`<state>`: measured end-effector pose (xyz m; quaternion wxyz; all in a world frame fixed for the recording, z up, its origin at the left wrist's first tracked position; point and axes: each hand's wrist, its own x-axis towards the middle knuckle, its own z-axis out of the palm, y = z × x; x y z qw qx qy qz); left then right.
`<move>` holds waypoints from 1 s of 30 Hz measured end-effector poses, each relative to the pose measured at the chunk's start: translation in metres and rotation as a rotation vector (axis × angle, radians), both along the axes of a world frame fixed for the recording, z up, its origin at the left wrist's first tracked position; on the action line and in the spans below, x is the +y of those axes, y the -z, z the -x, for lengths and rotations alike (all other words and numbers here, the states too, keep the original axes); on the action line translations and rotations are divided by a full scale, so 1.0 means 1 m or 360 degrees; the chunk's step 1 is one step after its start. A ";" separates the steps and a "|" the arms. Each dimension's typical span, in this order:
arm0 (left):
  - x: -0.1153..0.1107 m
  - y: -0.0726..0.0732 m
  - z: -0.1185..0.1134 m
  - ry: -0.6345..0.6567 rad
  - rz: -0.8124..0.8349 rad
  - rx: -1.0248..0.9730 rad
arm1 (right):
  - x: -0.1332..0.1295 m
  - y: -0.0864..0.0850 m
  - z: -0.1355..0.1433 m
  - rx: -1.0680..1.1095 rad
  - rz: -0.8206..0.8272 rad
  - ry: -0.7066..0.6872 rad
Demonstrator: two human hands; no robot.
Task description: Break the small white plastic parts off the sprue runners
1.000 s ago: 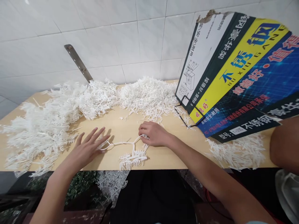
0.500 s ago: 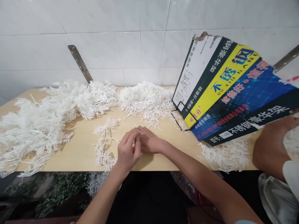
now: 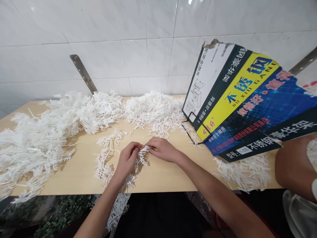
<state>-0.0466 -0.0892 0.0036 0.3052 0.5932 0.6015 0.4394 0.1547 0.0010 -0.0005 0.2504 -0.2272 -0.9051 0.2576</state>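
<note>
My left hand point(image 3: 127, 159) is closed in a pinch on a white branching plastic sprig point(image 3: 143, 156) above the front half of the table. My right hand point(image 3: 162, 150) meets it from the other side, its fingertips pinched on the upper end of the same sprig. Part of the sprig hangs below the fingers, and the exact grip point is hidden. Left of my hands, a loose white sprig with a bare stem point(image 3: 111, 145) lies on the wood. Behind them is a pile of small white pieces point(image 3: 155, 107).
A large heap of white branched sprigs point(image 3: 49, 132) covers the table's left side. At right, a printed cardboard panel point(image 3: 237, 96) stands tilted, with more white pieces point(image 3: 245, 172) in front. Another person's arm point(image 3: 294, 165) is beyond it. Metal brackets point(image 3: 83, 73) are against the tiled wall.
My hands have drawn slightly apart, and the white sprig between them now shows. The camera view has tilted up a little.
</note>
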 end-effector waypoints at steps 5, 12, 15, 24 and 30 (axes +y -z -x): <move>-0.002 -0.002 -0.004 0.0168 0.0096 0.0159 | 0.000 0.001 0.001 -0.0067 0.0100 0.0134; 0.003 0.005 -0.003 0.0144 0.0107 0.0292 | -0.011 0.008 0.007 0.0100 -0.0363 0.0175; 0.003 0.005 -0.002 0.0166 0.0113 0.0315 | -0.011 0.012 0.009 0.0163 -0.0409 0.0056; 0.004 0.003 -0.002 0.0026 0.0216 0.0093 | -0.001 0.012 0.007 0.0338 -0.0142 0.0115; 0.002 0.001 -0.003 0.0225 0.0179 0.0130 | -0.009 0.011 0.006 0.0283 0.0033 0.0289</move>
